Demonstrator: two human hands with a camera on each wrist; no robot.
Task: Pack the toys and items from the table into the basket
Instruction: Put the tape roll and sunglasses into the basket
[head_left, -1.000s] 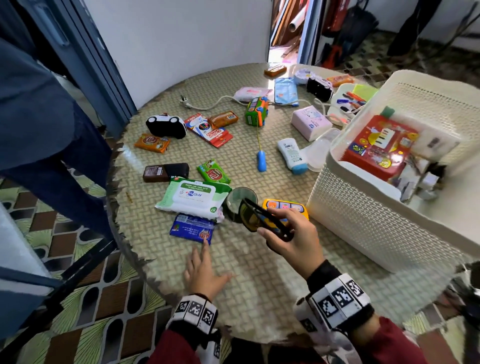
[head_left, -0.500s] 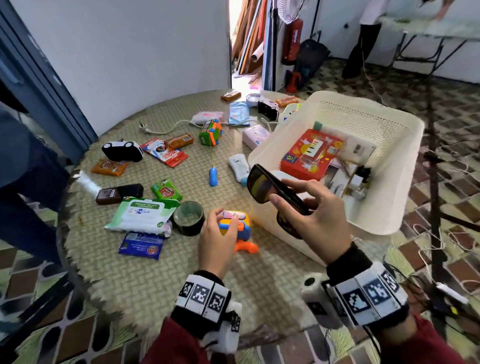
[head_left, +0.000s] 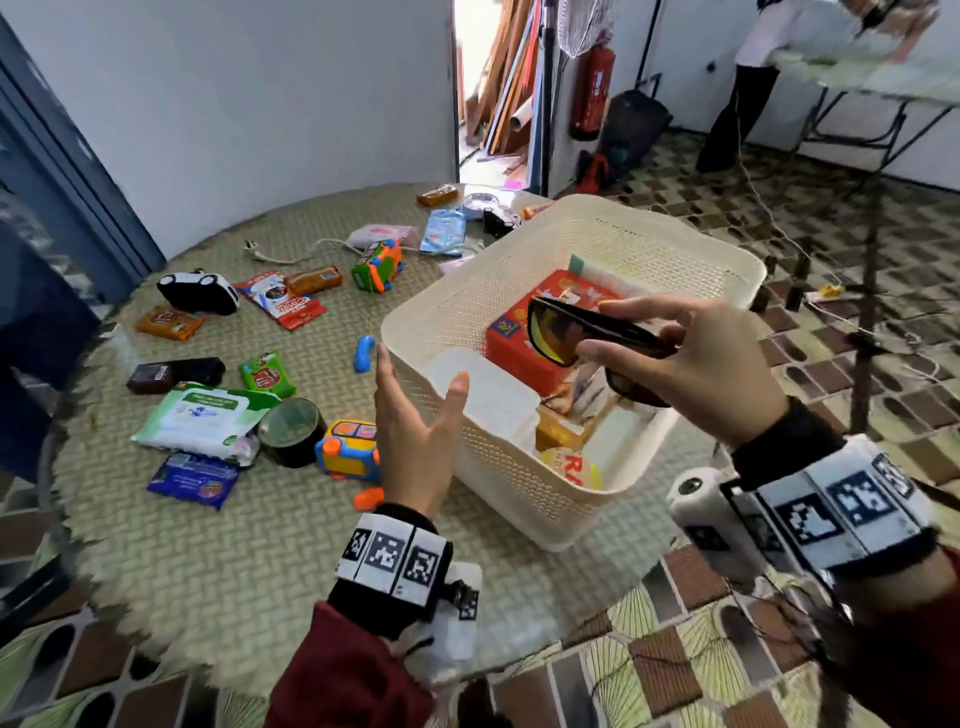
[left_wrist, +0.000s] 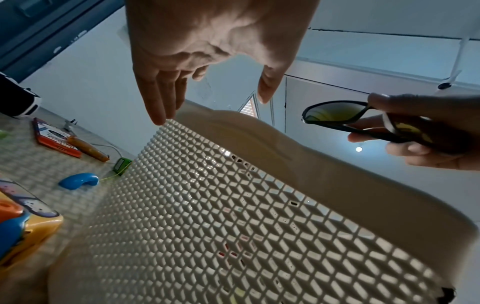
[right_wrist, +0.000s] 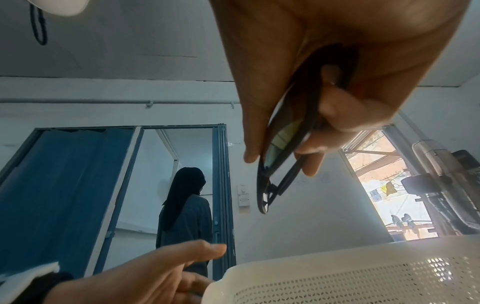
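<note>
While the right hand holds the folded sunglasses in a pinching grip above the basket, the left hand hovers with a wide, empty grip beside the basket's near wall, perhaps just brushing it. More toys and packets lie on the desk to the left.

Red fire extinguisher on the far wall, beside the open doorway. Planks lean just inside that doorway. Black bag on the patterned tile floor below the extinguisher. One person stands at a folding table (far right). Another person, back turned, stands by the blue folding door.
</note>
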